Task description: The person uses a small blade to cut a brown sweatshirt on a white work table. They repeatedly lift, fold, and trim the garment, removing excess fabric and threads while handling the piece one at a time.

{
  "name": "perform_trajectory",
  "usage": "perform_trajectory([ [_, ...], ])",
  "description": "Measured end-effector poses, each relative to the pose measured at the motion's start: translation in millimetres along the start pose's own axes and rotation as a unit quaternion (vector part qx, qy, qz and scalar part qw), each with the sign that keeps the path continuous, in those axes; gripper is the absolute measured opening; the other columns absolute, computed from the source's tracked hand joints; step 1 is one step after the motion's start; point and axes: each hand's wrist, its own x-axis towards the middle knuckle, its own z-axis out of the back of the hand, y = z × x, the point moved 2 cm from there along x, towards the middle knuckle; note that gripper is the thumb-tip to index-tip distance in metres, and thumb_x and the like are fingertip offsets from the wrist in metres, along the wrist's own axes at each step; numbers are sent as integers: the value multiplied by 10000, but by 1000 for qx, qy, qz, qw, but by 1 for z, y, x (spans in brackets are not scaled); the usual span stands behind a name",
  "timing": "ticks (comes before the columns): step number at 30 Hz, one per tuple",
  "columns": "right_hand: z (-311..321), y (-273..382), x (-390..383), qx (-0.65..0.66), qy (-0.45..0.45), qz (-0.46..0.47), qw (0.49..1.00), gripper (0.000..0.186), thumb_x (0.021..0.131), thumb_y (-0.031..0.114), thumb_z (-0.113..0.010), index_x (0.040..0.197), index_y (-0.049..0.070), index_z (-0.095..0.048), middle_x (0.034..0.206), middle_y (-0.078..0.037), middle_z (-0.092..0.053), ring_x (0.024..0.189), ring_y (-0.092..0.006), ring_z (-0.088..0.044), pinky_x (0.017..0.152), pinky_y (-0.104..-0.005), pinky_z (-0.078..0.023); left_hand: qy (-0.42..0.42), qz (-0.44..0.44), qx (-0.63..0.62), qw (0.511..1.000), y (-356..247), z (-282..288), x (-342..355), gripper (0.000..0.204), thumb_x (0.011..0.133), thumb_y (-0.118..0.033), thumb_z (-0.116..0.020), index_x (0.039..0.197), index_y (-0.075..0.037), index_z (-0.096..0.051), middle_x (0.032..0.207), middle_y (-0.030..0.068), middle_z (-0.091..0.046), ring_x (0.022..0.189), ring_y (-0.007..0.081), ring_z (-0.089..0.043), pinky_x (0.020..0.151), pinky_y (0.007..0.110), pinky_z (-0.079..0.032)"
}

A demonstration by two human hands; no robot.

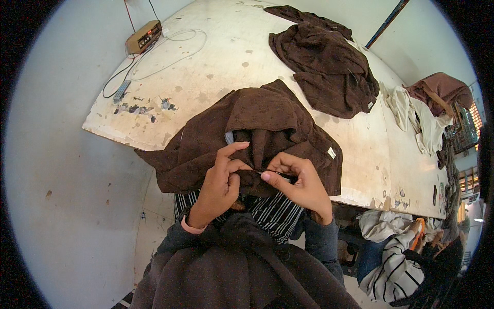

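Observation:
A dark brown garment with a textured weave lies bunched over the table's front edge and my lap. It has a small white tag on its right side and a patch of pale blue-grey near its opening. My left hand pinches a fold of it, the index finger raised and the others curled. Close by on the right, my right hand is closed, thumb and index finger together. A tiny thin light thing shows at those fingertips, and something dark sits beneath the fingers; neither can be made out.
More brown garments lie across the worn white table. A brown box device with cables and a small grey remote sit at the back left. Cream cloth lies right; a person in a striped sleeve sits lower right.

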Motion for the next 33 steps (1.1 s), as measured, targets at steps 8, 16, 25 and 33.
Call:
perform_trajectory([
  [8,43,-17,5,-28,-302,-58,951,210,903,178,-780,938,6,-665,851,-31,-669,830,-106,-617,755,-272,-498,52,-23,28,998,17,5,-18,693,791,32,-671,1433,-29,-418,1301,145,-627,1024,254,-686,1021,386,-456],
  [16,88,-101,-15,-4,-318,-134,939,319,876,205,-816,1075,-12,-694,1037,-68,-704,911,-159,-641,828,-295,-521,34,-42,322,945,51,39,-51,784,750,-322,-888,1411,-138,-508,1452,94,-495,1342,317,-459,1105,500,-313],
  [25,80,-69,-16,307,-273,-84,908,168,988,179,-691,1085,94,-583,882,50,-593,608,-7,-430,494,-171,-356,-19,-12,318,948,53,55,-47,698,771,-280,-841,1380,-119,-539,1479,118,-466,1340,331,-449,1117,501,-298],
  [33,53,-51,-5,465,-173,-21,868,271,975,97,-686,1211,115,-555,948,52,-569,586,1,-382,420,-167,-253,-109,-144,159,971,-13,35,-3,398,809,-168,-762,1195,-127,-676,1287,79,-628,1153,266,-571,1012,399,-371],
])
